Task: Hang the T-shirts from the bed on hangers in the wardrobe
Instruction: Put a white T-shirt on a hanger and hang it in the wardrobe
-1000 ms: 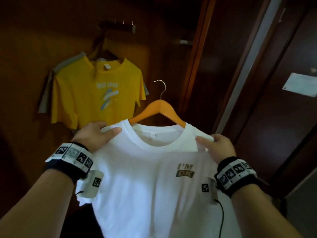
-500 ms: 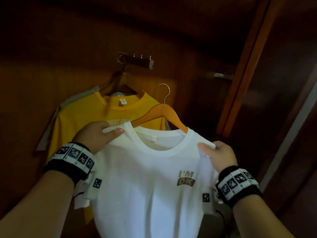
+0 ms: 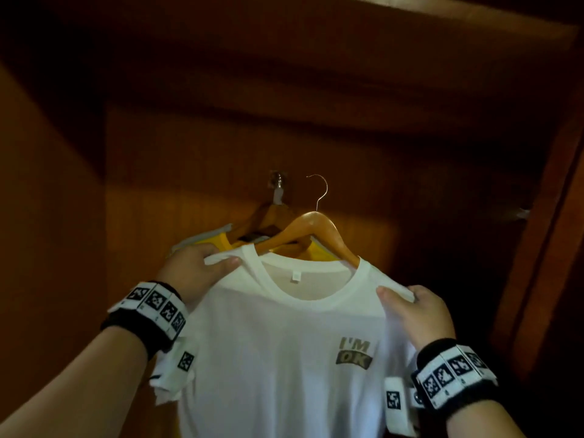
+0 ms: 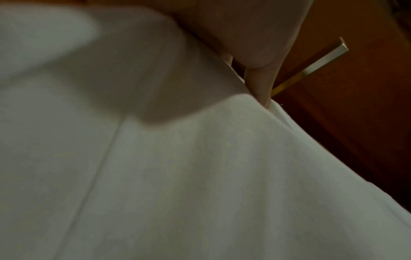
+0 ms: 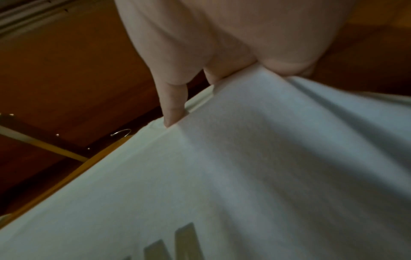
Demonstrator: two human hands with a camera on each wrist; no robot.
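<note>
White T-shirt (image 3: 284,352) with the "I'M OK" print, already threaded on a wooden hanger (image 3: 311,230), held up in front of the open wardrobe (image 3: 347,128). Gripped at both shoulders: left hand (image 3: 192,273) pinching the left shoulder seam, thumb on top and fingers (image 4: 259,86) tucked behind the cloth; right hand (image 3: 417,314) clamped on the right shoulder, thumb pressed on the front, fingers (image 5: 174,103) curled round the fabric edge. Both hands closed on the shirt, neither spread wide. Hanger arms inside the neck opening, metal hook (image 3: 319,191) free in the air, just to the right of the wall hook (image 3: 278,184) at the back of the wardrobe and not yet caught on it.

Behind the white shirt, a yellow T-shirt (image 3: 221,245) on another wooden hanger (image 3: 268,216), hung from that same wall hook, with a strip of grey cloth peeking out beside it.

Step in hand, by the look of it: carrying the dressed hanger to the hanging point. Next move calls for lifting and shifting leftward so the metal hook rises over the wall hook, then lowering to seat it. Tricky with the hold on cloth and not on wood: hanger free to swivel or slip out of the neck. Probably better with one hand moved up to the hanger neck for aiming. Little room on the hook with another hanger already there.
</note>
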